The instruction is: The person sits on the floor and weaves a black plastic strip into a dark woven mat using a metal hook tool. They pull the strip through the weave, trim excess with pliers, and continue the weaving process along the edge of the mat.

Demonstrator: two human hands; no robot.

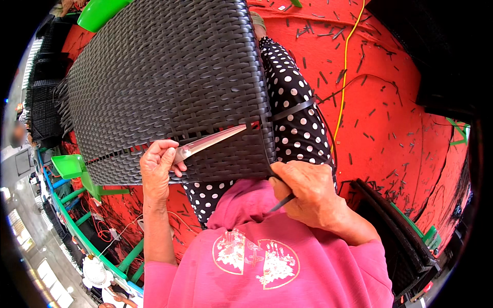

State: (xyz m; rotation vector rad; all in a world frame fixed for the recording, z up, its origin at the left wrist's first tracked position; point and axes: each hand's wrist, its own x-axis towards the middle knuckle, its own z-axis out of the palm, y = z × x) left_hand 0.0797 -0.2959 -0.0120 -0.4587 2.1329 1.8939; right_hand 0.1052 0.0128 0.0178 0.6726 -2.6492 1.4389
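Observation:
A black woven wicker panel (169, 77) lies across my lap, with an open slit running across the weave near its close edge. My left hand (160, 164) is closed around the handle end of a pair of scissors (213, 139). Their blades look closed together and lie along the slit, tips toward the right edge. My right hand (310, 194) is closed at the panel's near right corner, gripping a flat black strip (281, 203) whose end sticks out below the fist. Another stretch of black strip (294, 110) runs from the panel's right edge over my polka-dot trouser leg.
Short black offcuts (351, 158) litter the red floor covering (380, 97). A yellow cable (345, 66) crosses it on the right. Green plastic pieces (68, 166) stand at the left, beyond a green rail (77, 226). Dark woven pieces (46, 102) are stacked farther left.

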